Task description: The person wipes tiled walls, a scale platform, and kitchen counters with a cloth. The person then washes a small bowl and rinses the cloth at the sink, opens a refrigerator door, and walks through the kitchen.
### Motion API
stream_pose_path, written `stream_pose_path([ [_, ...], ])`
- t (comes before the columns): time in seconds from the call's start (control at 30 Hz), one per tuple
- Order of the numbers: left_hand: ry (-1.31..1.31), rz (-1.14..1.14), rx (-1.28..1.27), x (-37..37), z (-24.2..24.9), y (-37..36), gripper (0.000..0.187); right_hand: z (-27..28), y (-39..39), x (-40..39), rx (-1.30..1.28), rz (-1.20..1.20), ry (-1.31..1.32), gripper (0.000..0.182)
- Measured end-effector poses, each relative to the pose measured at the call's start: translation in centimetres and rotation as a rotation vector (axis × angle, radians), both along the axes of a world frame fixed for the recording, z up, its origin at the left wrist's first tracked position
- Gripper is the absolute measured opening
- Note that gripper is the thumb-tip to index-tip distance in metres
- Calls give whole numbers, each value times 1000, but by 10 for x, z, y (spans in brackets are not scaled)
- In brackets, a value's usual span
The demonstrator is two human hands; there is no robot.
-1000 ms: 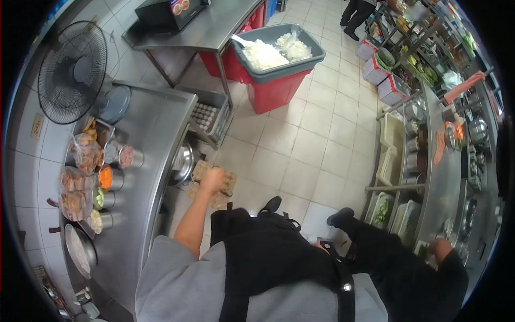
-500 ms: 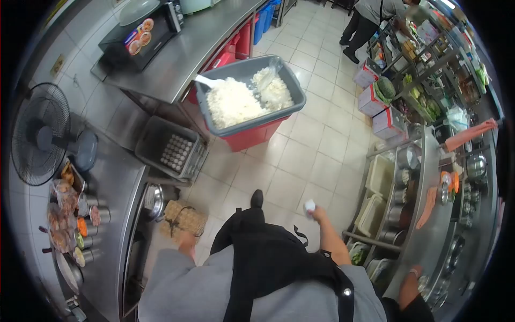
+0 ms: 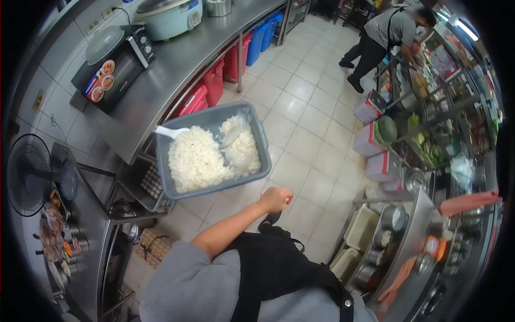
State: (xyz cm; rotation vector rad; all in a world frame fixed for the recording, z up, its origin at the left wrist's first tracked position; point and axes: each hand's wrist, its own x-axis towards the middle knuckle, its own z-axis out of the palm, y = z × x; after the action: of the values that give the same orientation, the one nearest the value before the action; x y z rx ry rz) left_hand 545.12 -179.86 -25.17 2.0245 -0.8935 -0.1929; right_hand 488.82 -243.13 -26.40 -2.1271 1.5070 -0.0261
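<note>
My left hand (image 3: 276, 199) is held out in front of my body, over the floor, with its fingers curled into a fist. What it holds, if anything, is hidden. My right hand does not show. Just beyond my left hand and to its left stands a grey tub (image 3: 214, 189), apart from the hand. Inside it lies a large heap of white cooked rice (image 3: 197, 161). A second portion of rice (image 3: 244, 150) sits at the right under what looks like clear plastic. A white scoop or paddle (image 3: 170, 132) rests over the far left corner, its handle past the rim.
A steel counter (image 3: 188, 51) on the left bears a microwave (image 3: 110, 70) and a pale blue cooker (image 3: 170, 21). Below are red bins (image 3: 214, 83) and an egg crate (image 3: 153, 182). Steel shelving (image 3: 402, 231) lines the right. A co-worker (image 3: 386, 37) bends over shelves farther off.
My left hand has swung from the left side to the front. My right hand, which held a small white thing, has left the view. The tub appears nearer and farther left.
</note>
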Motion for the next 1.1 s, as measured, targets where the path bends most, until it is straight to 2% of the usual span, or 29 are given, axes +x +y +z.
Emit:
stream_pose_path([
  [0.07, 123, 109, -121, 18, 3, -19, 6, -143, 78, 151, 270, 292, 580, 39],
  [0.1, 220, 186, -190, 27, 6, -27, 9, -189, 124, 231, 389, 508, 727, 40],
  [0.17, 211, 268, -208, 48, 10, -37, 9, -225, 172, 379, 404, 854, 785, 45],
  [0.2, 209, 336, -224, 59, 12, -37, 10, -232, 170, 445, 317, 964, 767, 48],
  [0.23, 211, 353, -219, 69, 17, -38, 10, -185, 172, 512, 140, 1125, 675, 46],
  [0.27, 170, 430, -243, 80, 23, -41, 9, -179, 161, 570, -18, 1170, 705, 40],
  [0.4, 102, 667, -322, 136, 37, -47, 9, -121, 137, 763, -131, 1172, 650, 33],
  [0.47, 82, 740, -339, 163, 23, -51, 12, -112, 131, 812, -132, 1209, 682, 31],
  [0.53, 138, 855, -384, 205, 9, -59, 12, -123, 110, 856, -141, 1568, 943, 33],
  [0.57, 127, 859, -383, 229, 4, -65, 12, -122, 103, 858, -124, 1528, 906, 34],
  [0.6, 140, 865, -396, 253, 8, -74, 12, -155, 80, 852, -107, 1500, 918, 36],
  [0.67, 73, 825, -291, 311, 21, -86, 12, -188, 38, 832, 277, 1267, 1033, 40],
  [0.77, 0, 706, -232, 412, 34, -105, 8, -178, 6, 826, 417, 1045, 1016, 40],
  [0.87, -17, 651, -71, 512, 40, -120, 8, -172, -18, 865, 468, 917, 972, 40],
  [0.97, -157, 653, 86, 605, 10, -131, 14, -181, -41, 932, 505, 870, 945, 41],
  [1.03, -54, 892, 70, 639, -32, -130, 14, -191, -56, 989, 516, 889, 941, 41],
  [1.07, 73, 971, 193, 648, -56, -124, 18, -193, -60, 1025, 515, 923, 943, 41],
  [1.1, 203, 1041, 317, 643, -102, -111, 22, -196, -63, 1061, 522, 956, 938, 41],
])
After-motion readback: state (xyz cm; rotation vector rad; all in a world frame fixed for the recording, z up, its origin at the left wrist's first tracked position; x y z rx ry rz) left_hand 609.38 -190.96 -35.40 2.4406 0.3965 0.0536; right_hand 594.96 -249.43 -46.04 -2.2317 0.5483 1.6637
